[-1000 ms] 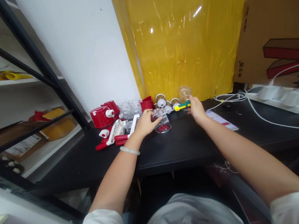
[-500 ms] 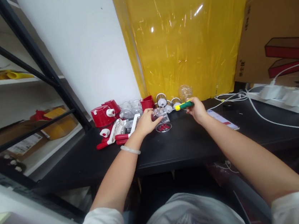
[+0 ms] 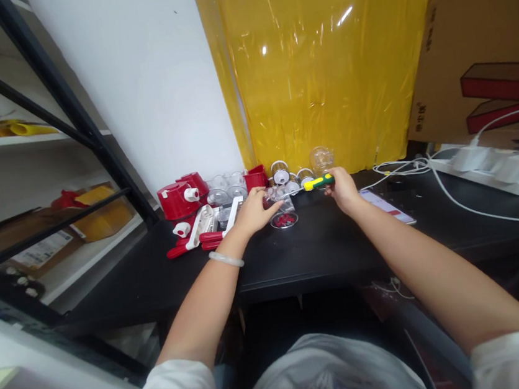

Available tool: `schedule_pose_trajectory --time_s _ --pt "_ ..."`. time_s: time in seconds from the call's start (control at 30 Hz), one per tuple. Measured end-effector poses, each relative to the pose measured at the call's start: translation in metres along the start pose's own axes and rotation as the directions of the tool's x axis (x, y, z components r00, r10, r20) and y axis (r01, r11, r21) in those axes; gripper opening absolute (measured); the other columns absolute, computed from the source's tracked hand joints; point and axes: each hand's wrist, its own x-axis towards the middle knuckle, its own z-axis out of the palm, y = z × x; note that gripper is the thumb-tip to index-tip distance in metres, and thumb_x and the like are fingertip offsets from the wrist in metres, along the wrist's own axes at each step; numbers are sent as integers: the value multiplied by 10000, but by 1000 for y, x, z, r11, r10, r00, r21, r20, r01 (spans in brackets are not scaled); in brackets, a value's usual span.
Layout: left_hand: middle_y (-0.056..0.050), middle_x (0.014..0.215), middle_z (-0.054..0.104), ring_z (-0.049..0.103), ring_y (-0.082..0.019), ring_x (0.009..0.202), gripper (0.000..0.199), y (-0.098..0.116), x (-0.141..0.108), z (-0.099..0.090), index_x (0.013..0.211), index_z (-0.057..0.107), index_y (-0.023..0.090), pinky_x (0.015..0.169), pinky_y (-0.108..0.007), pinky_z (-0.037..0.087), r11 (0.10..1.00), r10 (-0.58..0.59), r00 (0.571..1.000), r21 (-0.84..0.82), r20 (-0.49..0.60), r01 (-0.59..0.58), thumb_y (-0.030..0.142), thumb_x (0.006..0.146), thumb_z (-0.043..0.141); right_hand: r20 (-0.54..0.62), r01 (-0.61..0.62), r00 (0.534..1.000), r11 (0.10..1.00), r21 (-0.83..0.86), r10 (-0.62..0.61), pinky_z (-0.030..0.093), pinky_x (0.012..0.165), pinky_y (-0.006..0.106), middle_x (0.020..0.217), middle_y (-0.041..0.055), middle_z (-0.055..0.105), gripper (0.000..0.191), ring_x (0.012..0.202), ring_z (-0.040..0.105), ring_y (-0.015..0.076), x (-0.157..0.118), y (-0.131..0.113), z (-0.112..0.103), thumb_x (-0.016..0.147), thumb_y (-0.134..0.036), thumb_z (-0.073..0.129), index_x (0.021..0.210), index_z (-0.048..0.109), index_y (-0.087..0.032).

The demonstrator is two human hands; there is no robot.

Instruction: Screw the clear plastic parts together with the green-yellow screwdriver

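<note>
My left hand [image 3: 258, 210] is closed around a clear plastic part [image 3: 283, 203] with a round, cup-like end holding red pieces [image 3: 284, 220]. A screwdriver [image 3: 319, 182] with a green and yellow handle is gripped in my right hand [image 3: 342, 191]. Its shaft points left into the clear part, and the tip is too small to make out. Red-handled white parts [image 3: 198, 229] lie left of my left hand. Behind them are red housings [image 3: 178, 199] with white knobs and several clear cups [image 3: 227, 189].
Metallic cylinders [image 3: 280, 173], a red hopper-like piece [image 3: 256, 177] and a clear round container [image 3: 322, 159] stand along the back. A phone [image 3: 387, 206] lies beside my right forearm. White cables [image 3: 406, 168] and a power strip [image 3: 491, 174] occupy the table's right. A shelf rack [image 3: 89, 145] borders the left.
The screwdriver handle has turned in my right hand, showing more yellow along it. My left hand and the clear part have stayed in place.
</note>
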Motion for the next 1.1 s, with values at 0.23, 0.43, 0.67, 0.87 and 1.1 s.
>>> schedule_pose_trajectory --time_s 0.23,0.43,0.67,0.87,1.1 --pt "-137 1351 575 606 -291 1251 471 -2 1 2 1124 633 184 1129 -441 464 1000 -1 1000 8 4 1 607 919 608 -41 -59 997 996 67 62 362 396 210 611 -68 476 120 420 416 89 -4 -4 2 726 -280 537 832 509 -232" --pt "-131 1340 581 603 -292 1254 457 -1 1 1 1121 637 193 1130 -446 465 1000 -12 1000 0 6 12 601 916 616 -19 -40 999 998 42 41 365 399 208 638 -64 480 152 434 434 89 0 0 1 770 -358 563 836 494 -240" --pt "-136 1329 585 605 -289 1245 447 0 1 0 1088 637 183 1124 -440 465 1000 -4 1000 -3 5 4 597 920 611 -64 43 997 987 -155 -54 392 407 227 514 -88 378 385 411 377 98 2 7 -3 843 -606 597 770 461 -253" --pt "-134 1322 585 612 -292 1228 437 1 1 0 1074 639 187 1116 -447 472 1000 -1 1000 -4 1 1 595 919 612 -81 -19 997 995 -97 11 382 407 214 523 -84 412 228 412 379 93 1 2 -1 840 -432 577 770 466 -245" --pt "-128 1310 590 610 -292 1236 446 0 1 0 1068 643 193 1123 -440 468 1000 7 1000 -4 -4 -7 610 915 610 -56 -28 998 999 17 29 397 417 194 605 -64 460 157 471 465 95 3 4 -1 800 -383 549 832 507 -235"
